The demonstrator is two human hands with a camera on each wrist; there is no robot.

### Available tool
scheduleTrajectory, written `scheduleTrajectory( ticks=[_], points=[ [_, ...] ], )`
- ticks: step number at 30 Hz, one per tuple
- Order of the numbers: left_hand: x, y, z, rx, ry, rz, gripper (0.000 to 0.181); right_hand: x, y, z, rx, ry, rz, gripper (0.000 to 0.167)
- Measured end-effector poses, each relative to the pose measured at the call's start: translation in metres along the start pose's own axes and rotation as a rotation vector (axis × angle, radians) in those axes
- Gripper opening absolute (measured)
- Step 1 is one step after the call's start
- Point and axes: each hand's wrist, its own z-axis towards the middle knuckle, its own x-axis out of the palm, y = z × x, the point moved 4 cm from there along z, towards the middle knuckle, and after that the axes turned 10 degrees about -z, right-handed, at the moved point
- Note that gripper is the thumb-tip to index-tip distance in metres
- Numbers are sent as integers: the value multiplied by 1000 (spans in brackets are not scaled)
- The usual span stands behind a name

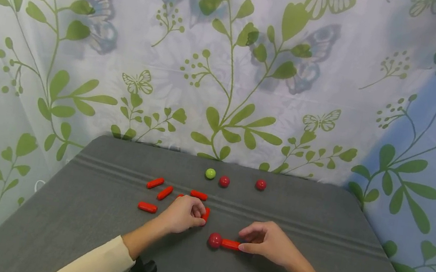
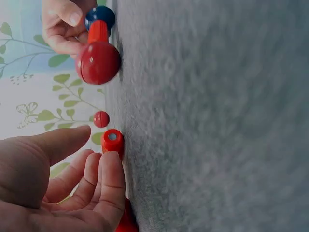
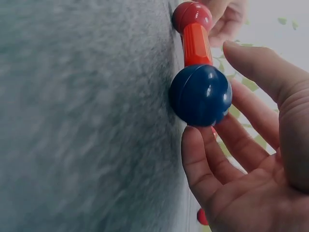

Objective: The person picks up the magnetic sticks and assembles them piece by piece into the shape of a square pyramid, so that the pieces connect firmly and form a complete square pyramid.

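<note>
In the head view my left hand [image 1: 186, 215] is at a short red rod [image 1: 206, 214]. The left wrist view shows fingertips against this rod [image 2: 113, 139], its metal end facing out and the thumb held apart. My right hand [image 1: 269, 245] is around a dark blue ball [image 3: 201, 95], fingertips touching its side and the thumb raised off it. The ball sits at one end of another red rod [image 3: 197, 44]. At that rod's other end is a red ball [image 1: 214, 240]. My hand hides the blue ball in the head view.
Several loose red rods [image 1: 147, 207] lie left of and beyond my left hand. Farther back are a green ball [image 1: 210, 173] and two red balls, one left [image 1: 224, 181] and one right [image 1: 261, 185]. The grey table [image 1: 63, 207] ends at a leaf-patterned curtain [image 1: 225, 85].
</note>
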Motion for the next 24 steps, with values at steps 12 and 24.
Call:
scheduleTrajectory(
  ticks=[12,24],
  points=[
    [1,-1,18,-58,-1,121,33,14,13,21,-80,109,-77,27],
    [1,2,21,-80,60,37,19,14,13,19,-27,106,-105,20]
  ],
)
